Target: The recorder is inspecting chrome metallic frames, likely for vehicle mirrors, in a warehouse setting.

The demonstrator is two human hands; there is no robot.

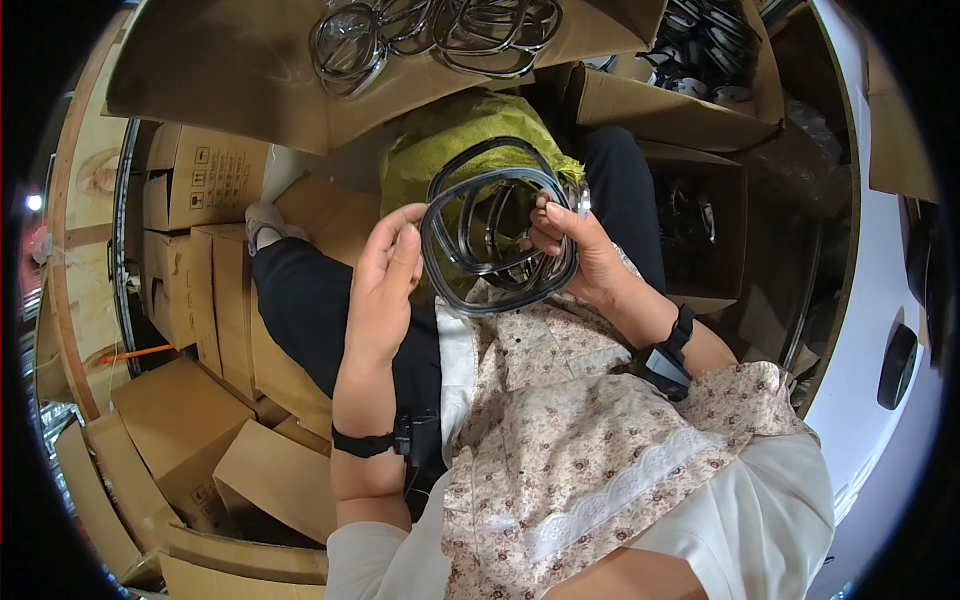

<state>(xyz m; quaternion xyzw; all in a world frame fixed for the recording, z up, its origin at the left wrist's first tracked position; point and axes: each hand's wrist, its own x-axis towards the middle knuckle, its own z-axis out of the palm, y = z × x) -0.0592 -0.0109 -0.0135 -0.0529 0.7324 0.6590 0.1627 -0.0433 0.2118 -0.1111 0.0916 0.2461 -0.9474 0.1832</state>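
Note:
My right hand [580, 245] is closed around the right side of several glossy black rounded-square ring frames [500, 302]. They overlap at differing angles in front of my lap. My left hand [385, 270] is at their left edge, with its fingers stretched out and its thumb apart; the fingertips meet or nearly meet the front ring's rim, and I cannot tell whether they touch. Behind the rings is a yellow-green woven sack [415, 150], partly hidden by them. More dark ring frames [500, 40] lie on the cardboard above the sack.
An opened carton [690, 125] at the upper right holds many dark parts. Below it stands another carton [715, 290] with dark pieces inside. Brown boxes [180, 420] crowd the left side. A white surface [850, 440] with a black oval object [897, 367] runs along the right.

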